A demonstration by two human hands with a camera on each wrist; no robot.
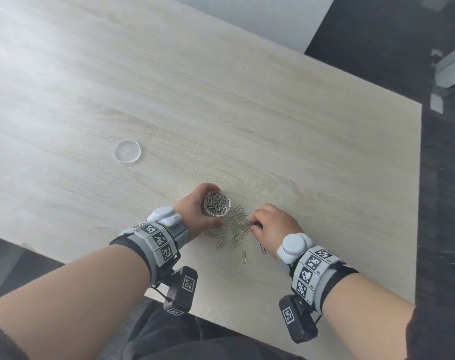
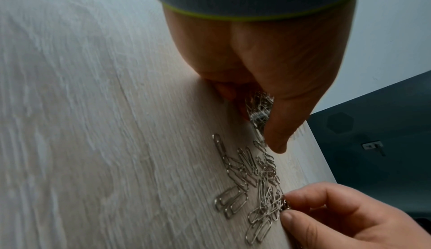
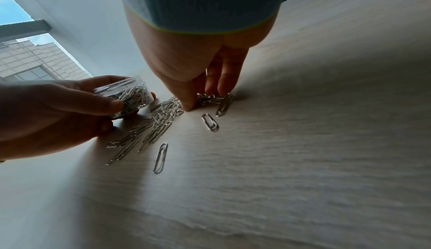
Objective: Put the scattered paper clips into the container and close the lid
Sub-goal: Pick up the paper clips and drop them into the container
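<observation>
Pale wood-grain table [image 1: 247, 113] fills the view, with dark floor past its right edge. The left hand [image 1: 195, 209] is wrapped around a small clear container [image 1: 217, 203], already partly filled with clips and held with its mouth up, just beside the loose pile. The paper clips [image 1: 234, 231] lie between the two hands, nearest the right one, spreading back toward the person's body; two stray clips sit a little closer to the person. The right hand [image 1: 271, 224] has its thumb and fingertips [image 3: 224, 87] pressed together on a small bunch at the pile's right edge. The container lies to the left of that pinch and slightly farther away, so the carry looks short. The lid [image 1: 127, 152] rests well apart, beyond the left hand.
</observation>
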